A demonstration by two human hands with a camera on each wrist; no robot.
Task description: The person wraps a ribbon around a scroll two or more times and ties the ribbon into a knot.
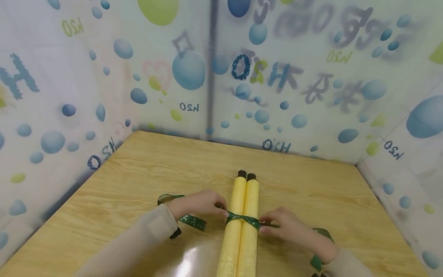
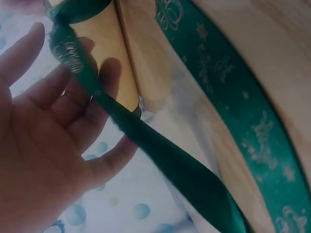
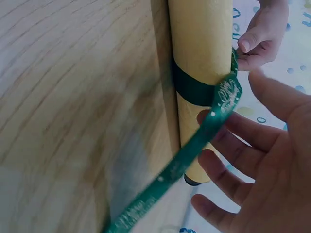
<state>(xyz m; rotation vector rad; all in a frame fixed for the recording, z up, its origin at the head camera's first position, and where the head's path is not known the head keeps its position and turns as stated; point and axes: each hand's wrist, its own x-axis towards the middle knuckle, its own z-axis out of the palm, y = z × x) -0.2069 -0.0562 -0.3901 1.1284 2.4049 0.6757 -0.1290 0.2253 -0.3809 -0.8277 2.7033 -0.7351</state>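
Two yellow rolls [image 1: 240,236] lie side by side on the worktop [image 1: 297,177], right of centre, their dark end caps [image 1: 242,174] pointing to its far edge. Their near ends are cut off by the bottom of the head view, as is the worktop's near edge.

A green ribbon [image 1: 242,218] is wrapped around both rolls; how it crosses between them is hard to make out, and its underside is hidden.

The left hand [image 1: 200,202] pinches the ribbon just beside the left roll, and the right hand [image 1: 288,227] pinches it just beside the right one. On both hands the other fingers are loosely bent, as the wrist views show, though the exact contact at the fingertips cannot be told.

One ribbon tail runs toward the worktop's left edge, partly hidden behind the left sleeve [image 1: 149,229]; the other goes toward the right edge, partly covered by the right forearm. A small dark thing [image 1: 319,275] at the bottom of the head view is too cropped to identify.
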